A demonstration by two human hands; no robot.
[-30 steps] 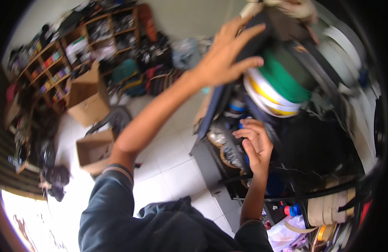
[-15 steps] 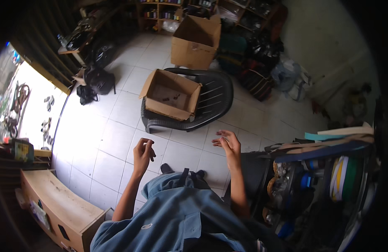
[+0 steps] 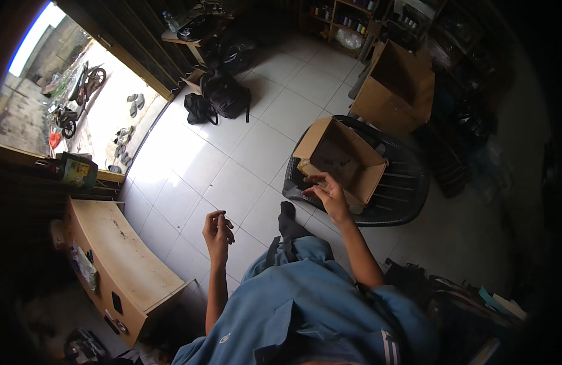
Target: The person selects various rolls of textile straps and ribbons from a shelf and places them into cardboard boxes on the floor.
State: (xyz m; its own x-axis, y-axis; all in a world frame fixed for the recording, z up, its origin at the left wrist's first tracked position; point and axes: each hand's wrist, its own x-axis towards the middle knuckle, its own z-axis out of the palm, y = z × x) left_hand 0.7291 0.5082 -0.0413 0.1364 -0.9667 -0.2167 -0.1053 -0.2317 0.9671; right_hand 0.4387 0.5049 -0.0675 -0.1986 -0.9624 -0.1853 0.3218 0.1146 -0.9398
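My left hand [image 3: 218, 236] hovers above the tiled floor in front of my body, its fingers loosely bent and apart, with nothing visible in it. My right hand [image 3: 331, 198] is raised further ahead, empty, thumb and fingers spread. From this viewpoint it overlaps the near edge of an open cardboard box [image 3: 371, 177]; contact cannot be made out. A few small dark bits lie on the bottom of that box. It rests on the seat of a black plastic chair [image 3: 409, 204], which stands ahead and to the right.
A taller open carton [image 3: 393, 100] stands behind the chair. On the left are a wooden desk [image 3: 126, 255] and a bright doorway with shoes [image 3: 135, 104] and a motorcycle [image 3: 89, 85] outside. Black bags [image 3: 226, 94] sit on the floor beside the doorway. Shelves [image 3: 353, 21] hold thread spools.
My view has turned left, so the chair and boxes now appear further right and more of the doorway shows. One foot has come forward. Both hands stay raised and empty.
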